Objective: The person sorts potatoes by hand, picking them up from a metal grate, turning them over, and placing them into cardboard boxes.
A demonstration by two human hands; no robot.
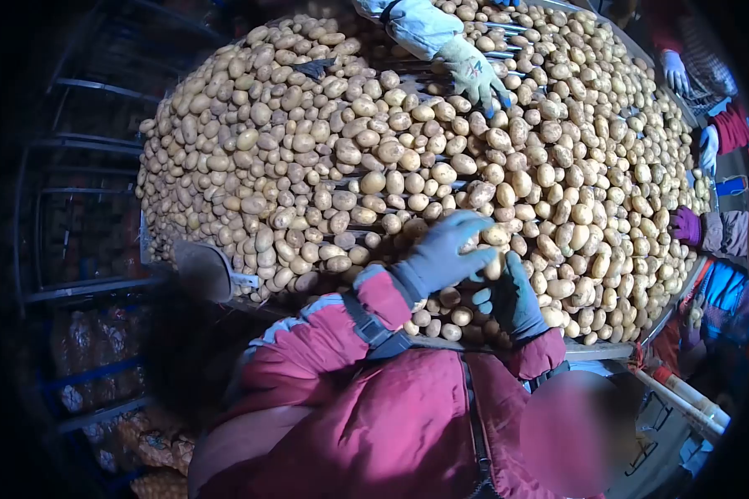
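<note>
Presently: left hand [441, 254], fingers spread, over potatoes [374, 166] at 6 o'clock of table [603, 349]; right hand [514, 301], fingers curled against one potato [493, 264], grip unclear. Most seemingly not yet handled. Co-workers' gloves [473, 73] at 12 and 3 o'clock.

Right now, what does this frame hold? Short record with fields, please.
surface: table piled with potatoes
pale-gloved hand: from top edge, fingers spread over potatoes
person in red jacket: two grey-gloved hands among potatoes at bottom edge of pile
right rim: more gloved hands, other people
</note>
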